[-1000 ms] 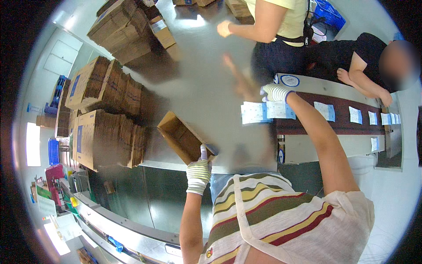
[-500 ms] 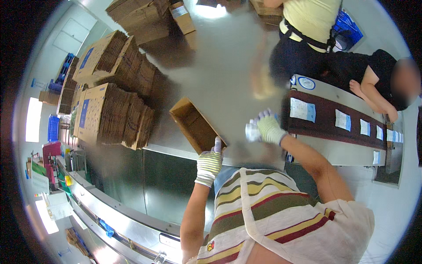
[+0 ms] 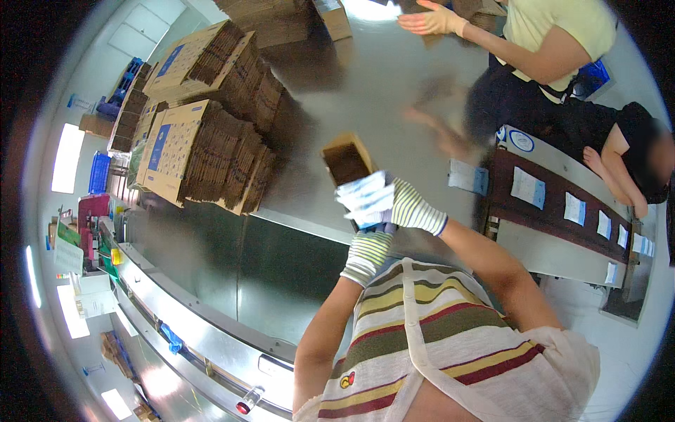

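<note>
Right hand (image 3: 416, 209) has its fingers closed on a bunch of white-and-blue packets (image 3: 367, 197), held right over the near end of an open box. Left hand (image 3: 368, 254) is at that same end, probably steadying it, but the packets hide its fingertips so I can't tell if it's actually gripping.

Biggest thing around is the steel table (image 3: 383, 84). Flat cardboard stacks (image 3: 225, 155) take up its left end near the front edge, I guess to leave the middle free for working. A conveyor belt (image 3: 554, 198) butts up to the table's right edge, with spaced-out packets on it, and one loose packet (image 3: 467, 177) sits just off its end, easy to grab.

Open box (image 3: 346, 162) is by the table's front edge, mouth up, close to the body, which looks handy since neither arm has to stretch.
</note>
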A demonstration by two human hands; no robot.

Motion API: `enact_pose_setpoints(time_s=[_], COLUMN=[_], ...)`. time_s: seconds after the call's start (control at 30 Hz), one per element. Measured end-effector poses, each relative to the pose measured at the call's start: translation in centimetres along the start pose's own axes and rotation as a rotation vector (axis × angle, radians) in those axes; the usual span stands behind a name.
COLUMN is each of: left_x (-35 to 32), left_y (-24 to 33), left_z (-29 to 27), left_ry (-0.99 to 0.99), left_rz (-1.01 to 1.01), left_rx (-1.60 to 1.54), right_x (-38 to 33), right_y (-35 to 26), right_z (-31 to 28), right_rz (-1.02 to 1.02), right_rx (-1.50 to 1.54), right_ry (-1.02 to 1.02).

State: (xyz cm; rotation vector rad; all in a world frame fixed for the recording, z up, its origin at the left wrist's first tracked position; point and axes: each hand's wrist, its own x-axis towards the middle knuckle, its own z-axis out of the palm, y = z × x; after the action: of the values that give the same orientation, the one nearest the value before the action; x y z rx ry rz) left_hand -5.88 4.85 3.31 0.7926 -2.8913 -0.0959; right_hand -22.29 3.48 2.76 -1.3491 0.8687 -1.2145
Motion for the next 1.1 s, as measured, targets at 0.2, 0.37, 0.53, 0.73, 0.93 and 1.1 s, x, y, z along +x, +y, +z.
enact_pose_setpoints(time_s=[0.2, 0.37, 0.53, 0.73, 0.93, 1.1], left_x=[-1.8, 5.1, 9.0, 8.1, 7.9, 5.7], left_y=[0.4, -2.8, -6.1, -7.9, -6.9, -3.1], left_z=[-2.7, -8.7, -2.9, 5.7, 2.0, -0.1], left_ry=[-0.044, 0.216, -0.586, -0.909, -0.932, -0.661], left_rz=[0.122, -0.253, -0.255, -0.147, -0.140, -0.268], left_rx=[-0.167, -0.446, -0.177, -0.206, -0.325, -0.285], right_x=[-2.1, -0.6, -2.1, -6.5, -5.7, -4.6], right_y=[6.8, -1.7, -6.4, -3.1, -0.4, -1.6], right_z=[-0.9, 1.4, 1.4, 3.6, 3.8, 1.5], right_rz=[0.107, 0.244, 0.215, 0.060, 0.110, 0.120], right_rx=[-1.161, -1.532, -1.198, -1.309, -1.469, -1.281], right_ry=[-0.067, -0.319, -0.295, -0.073, -0.032, -0.011])
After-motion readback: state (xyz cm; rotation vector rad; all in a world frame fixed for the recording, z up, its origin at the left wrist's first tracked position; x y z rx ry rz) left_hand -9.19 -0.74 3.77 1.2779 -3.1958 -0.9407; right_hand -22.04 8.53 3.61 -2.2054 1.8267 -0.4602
